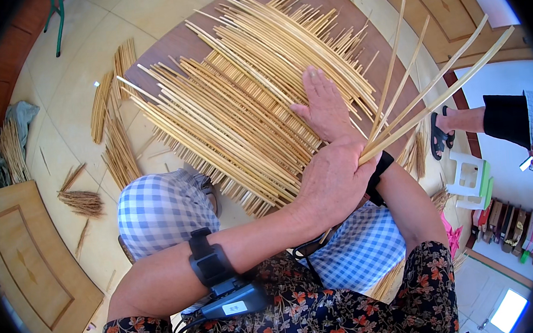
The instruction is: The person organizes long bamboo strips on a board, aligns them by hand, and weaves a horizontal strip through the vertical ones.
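Observation:
A mat of woven tan stalks point(237, 115) lies over a brown table, its loose ends sticking out at both sides. My left arm crosses over to the right, and my left hand point(333, 180) is closed around several long pale stalks point(440, 106). They fan out up and to the right from its grip. My right hand point(326, 108) reaches up beyond the left one. It rests flat on the mat with the fingers stretched out and nothing held. My left hand hides part of the right wrist and the mat's near right corner.
Bundles of stalks point(116, 147) and a brushy bundle point(85, 203) lie on the tiled floor at left. The brown table point(163, 49) shows around the mat. At right are a white and green stool point(468, 179) and another person's sandalled foot point(440, 134). Checked cloth covers my knees.

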